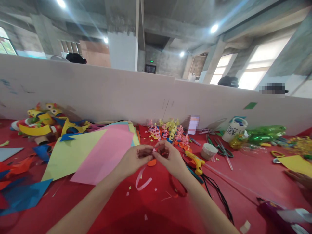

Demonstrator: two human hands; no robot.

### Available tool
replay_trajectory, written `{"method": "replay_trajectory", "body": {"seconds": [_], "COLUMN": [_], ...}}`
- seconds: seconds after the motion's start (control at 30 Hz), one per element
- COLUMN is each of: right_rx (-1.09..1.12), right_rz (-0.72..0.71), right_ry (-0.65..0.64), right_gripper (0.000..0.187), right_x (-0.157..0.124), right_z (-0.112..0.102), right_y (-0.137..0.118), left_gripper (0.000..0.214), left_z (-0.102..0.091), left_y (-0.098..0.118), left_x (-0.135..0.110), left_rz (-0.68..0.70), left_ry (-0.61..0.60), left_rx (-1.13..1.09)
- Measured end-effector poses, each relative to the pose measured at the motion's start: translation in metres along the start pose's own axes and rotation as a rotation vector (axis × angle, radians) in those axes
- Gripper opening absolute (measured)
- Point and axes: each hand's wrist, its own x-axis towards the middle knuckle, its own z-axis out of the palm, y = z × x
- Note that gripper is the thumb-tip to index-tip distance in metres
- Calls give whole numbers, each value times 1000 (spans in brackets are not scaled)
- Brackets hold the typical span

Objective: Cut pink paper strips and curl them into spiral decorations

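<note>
My left hand (pixel 136 158) and my right hand (pixel 170 157) meet above the red table (pixel 156 208), fingers pinched together on a thin pink paper strip (pixel 142 180). The strip hangs down from my fingertips and curls on the table surface. Just behind my hands stands a cluster of small curled paper figures (pixel 168 131) in pink and yellow. An orange paper piece (pixel 151 162) lies under my hands.
Large pink (pixel 104 156) and yellow-green (pixel 70 152) paper sheets lie left. A yellow glue gun (pixel 196 161) with black cable, white cup (pixel 209 150), scissors (pixel 224 151), a white bottle (pixel 234 129) and green foil sit right. Colourful paper crafts pile far left. A white partition (pixel 122 91) runs behind. Another person's hand (pixel 299 178) is at the right edge.
</note>
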Motion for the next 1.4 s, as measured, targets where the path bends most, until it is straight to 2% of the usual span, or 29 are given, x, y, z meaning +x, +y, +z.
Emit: {"method": "replay_trajectory", "body": {"seconds": [0.13, 0.3, 0.43, 0.6, 0.83, 0.93, 1.13, 1.4], "right_rx": [3, 97, -41, -169, -32, -37, -296, -833], "right_rz": [29, 56, -4, -49, 70, 117, 65, -141], "right_ry": [8, -46, -33, -33, -96, -88, 11, 8], "right_gripper": [16, 15, 9, 13, 6, 5, 10, 12], "right_x": [1, 3, 3, 1, 2, 2, 0, -9], "right_z": [1, -1, -4, -3, -1, -3, -4, 5], "right_y": [3, 6, 6, 8, 13, 11, 0, -15], "left_gripper": [23, 18, 14, 14, 19, 17, 25, 24], "left_z": [3, -1, -2, -3, -5, -7, -8, -1], "left_y": [-1, -3, -3, 0, 1, -2, -5, 2], "left_x": [1, 3, 3, 2, 1, 2, 1, -3], "left_rz": [-20, 16, 55, 92, 64, 84, 173, 183], "left_ry": [3, 14, 7, 37, 101, 116, 107, 138], "left_rx": [-3, 14, 40, 145, 285, 339, 577, 644]}}
